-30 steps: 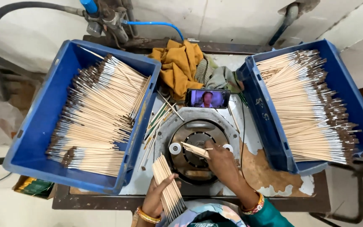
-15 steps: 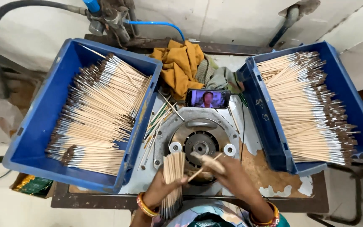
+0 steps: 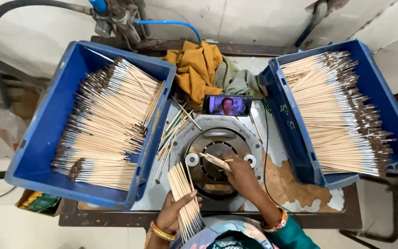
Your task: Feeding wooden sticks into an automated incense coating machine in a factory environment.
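Feeding step, by the look of it: right hand [image 3: 241,174] pinched shut on a single stick [image 3: 215,160] over the round metal machine plate [image 3: 217,159], left hand [image 3: 177,210] closed around a bundle of sticks [image 3: 184,199] just near-left of it. Blue crates of brushes left [image 3: 47,138] and right [image 3: 383,106], phone [image 3: 228,105] propped beyond. Likely needs careful tip alignment with the centre hole

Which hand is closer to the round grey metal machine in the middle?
Right. The right hand is over the round grey metal machine with a stick; the left hand holds a stick bundle beside it.
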